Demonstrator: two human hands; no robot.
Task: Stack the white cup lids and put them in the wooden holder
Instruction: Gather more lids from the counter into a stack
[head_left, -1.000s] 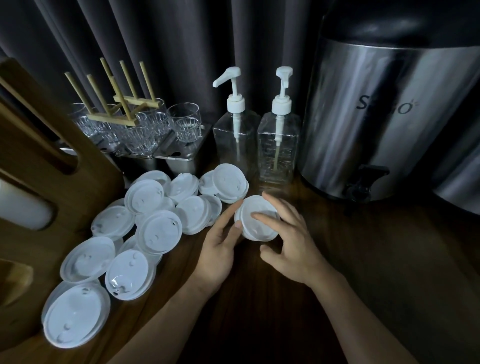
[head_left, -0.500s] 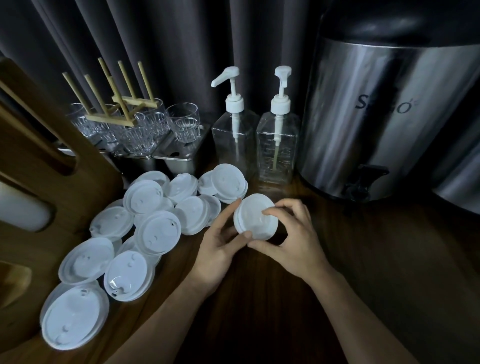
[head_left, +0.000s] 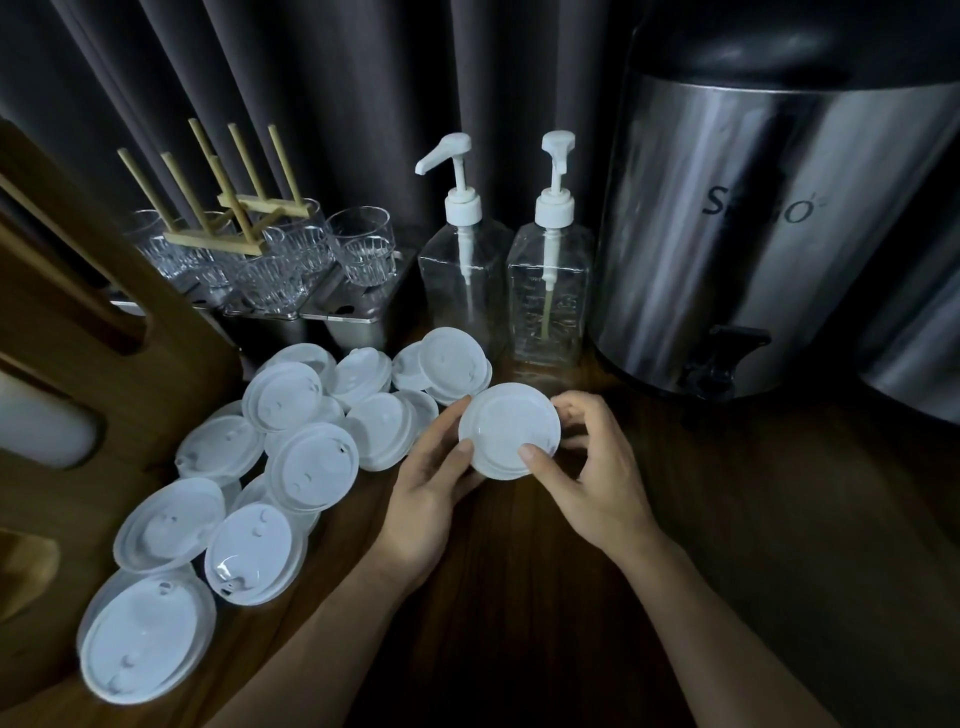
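A lid stack (head_left: 508, 427) is held between both hands over the table (head_left: 519, 597)
Its left rim is pinched by the left hand (head_left: 423, 501), its right by the right hand (head_left: 597, 483)

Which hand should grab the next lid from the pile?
Probably the left hand. The loose lids lie on its side, the nearest just beside it. The right hand would have to cross over, so it can hold the held lids alone.

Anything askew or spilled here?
White plastic cup lids sprawl in a loose overlapping heap on the dark wooden counter, unstacked. Left hand and right hand grip one small lid stack. No spill or damage visible.
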